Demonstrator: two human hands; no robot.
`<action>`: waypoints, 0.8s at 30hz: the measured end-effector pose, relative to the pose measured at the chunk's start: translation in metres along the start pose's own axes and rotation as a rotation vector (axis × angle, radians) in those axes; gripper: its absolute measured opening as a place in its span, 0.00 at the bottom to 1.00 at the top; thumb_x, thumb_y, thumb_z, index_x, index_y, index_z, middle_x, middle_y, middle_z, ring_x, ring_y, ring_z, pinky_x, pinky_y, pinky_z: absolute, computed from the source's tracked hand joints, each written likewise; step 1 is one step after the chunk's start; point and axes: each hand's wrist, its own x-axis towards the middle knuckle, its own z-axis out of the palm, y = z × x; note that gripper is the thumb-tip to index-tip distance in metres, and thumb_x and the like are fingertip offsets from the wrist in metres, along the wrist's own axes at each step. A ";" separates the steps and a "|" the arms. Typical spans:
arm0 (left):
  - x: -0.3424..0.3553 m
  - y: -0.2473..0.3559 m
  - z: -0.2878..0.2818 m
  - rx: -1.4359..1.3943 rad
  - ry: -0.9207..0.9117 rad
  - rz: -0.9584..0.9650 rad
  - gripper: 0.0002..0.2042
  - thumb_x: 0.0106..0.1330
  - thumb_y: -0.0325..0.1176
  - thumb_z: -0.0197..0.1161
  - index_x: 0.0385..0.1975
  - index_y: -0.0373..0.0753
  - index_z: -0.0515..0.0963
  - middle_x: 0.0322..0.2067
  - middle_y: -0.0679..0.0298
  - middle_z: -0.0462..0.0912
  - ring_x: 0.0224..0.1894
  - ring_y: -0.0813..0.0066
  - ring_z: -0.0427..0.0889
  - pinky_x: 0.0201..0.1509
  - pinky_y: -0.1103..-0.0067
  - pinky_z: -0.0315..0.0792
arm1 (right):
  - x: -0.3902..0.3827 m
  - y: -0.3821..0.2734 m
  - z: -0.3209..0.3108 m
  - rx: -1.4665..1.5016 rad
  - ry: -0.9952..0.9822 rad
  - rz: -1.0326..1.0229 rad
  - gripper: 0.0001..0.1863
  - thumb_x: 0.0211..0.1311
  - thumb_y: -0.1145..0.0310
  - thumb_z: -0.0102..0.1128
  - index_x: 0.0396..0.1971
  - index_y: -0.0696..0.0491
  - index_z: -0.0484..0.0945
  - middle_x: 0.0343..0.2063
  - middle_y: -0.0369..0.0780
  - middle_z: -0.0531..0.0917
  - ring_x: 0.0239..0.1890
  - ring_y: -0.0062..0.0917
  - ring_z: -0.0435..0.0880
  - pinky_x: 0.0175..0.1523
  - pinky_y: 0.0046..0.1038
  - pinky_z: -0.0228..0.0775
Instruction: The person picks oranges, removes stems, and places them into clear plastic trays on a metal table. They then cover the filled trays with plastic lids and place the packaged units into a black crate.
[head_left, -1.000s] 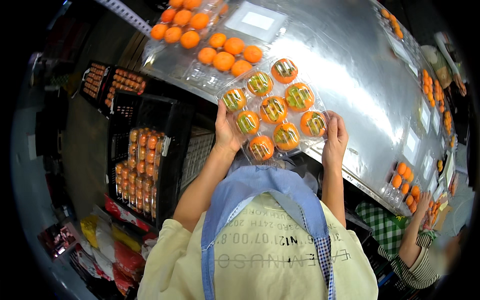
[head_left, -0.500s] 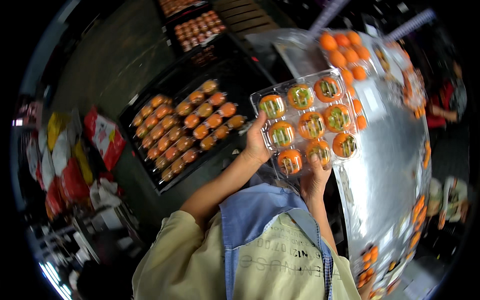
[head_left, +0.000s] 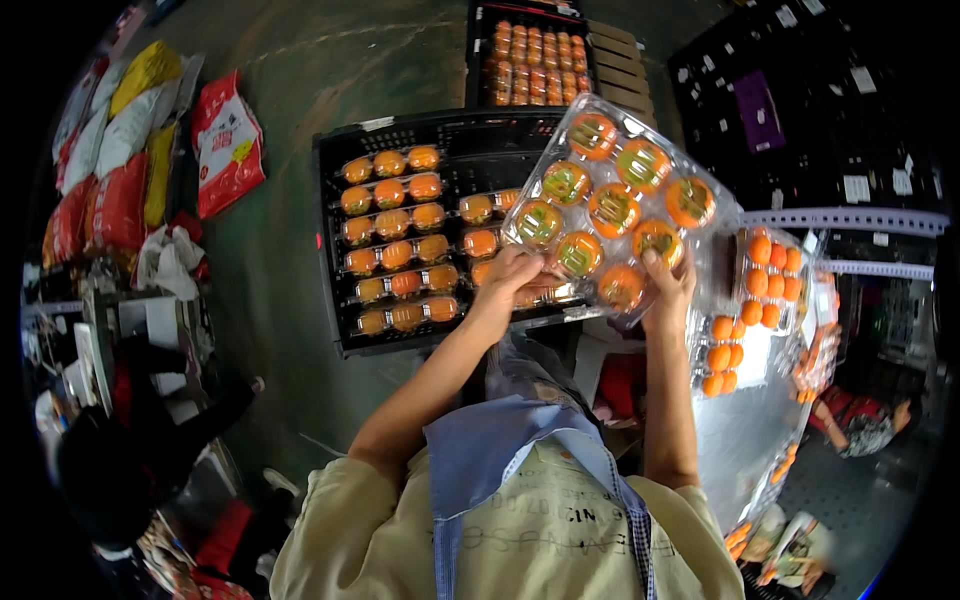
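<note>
My left hand (head_left: 507, 288) and my right hand (head_left: 668, 285) are closed on the near edge of a clear plastic tray pack (head_left: 682, 165). Several orange persimmons (head_left: 613, 210) with green-brown calyxes show through its lid, set in rows. The pack is turned at an angle and hangs over the right part of a black crate (head_left: 324, 250), hiding part of it. Inside the crate stand rows of similar clear packs (head_left: 405, 190), in a full left group and a partly covered group beside it.
Behind lies another black crate (head_left: 480, 60) of packed fruit, by a wooden pallet (head_left: 620, 75). On the right is a metal table (head_left: 730, 430) with loose persimmons (head_left: 770, 270); a person (head_left: 860, 420) is beyond it. Sacks (head_left: 125, 150) and a red-white bag (head_left: 225, 145) lie left.
My view has turned right. Both hands have carried the pack from beside the metal table to over the crate's right side, and its slant has changed.
</note>
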 end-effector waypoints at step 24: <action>-0.075 -0.037 -0.110 1.550 1.170 0.587 0.04 0.52 0.26 0.61 0.27 0.41 0.75 0.25 0.63 0.76 0.29 0.63 0.74 0.33 0.72 0.68 | 0.215 0.165 0.088 -1.327 -1.240 -0.443 0.28 0.48 0.66 0.65 0.51 0.53 0.68 0.42 0.49 0.80 0.44 0.44 0.79 0.49 0.38 0.72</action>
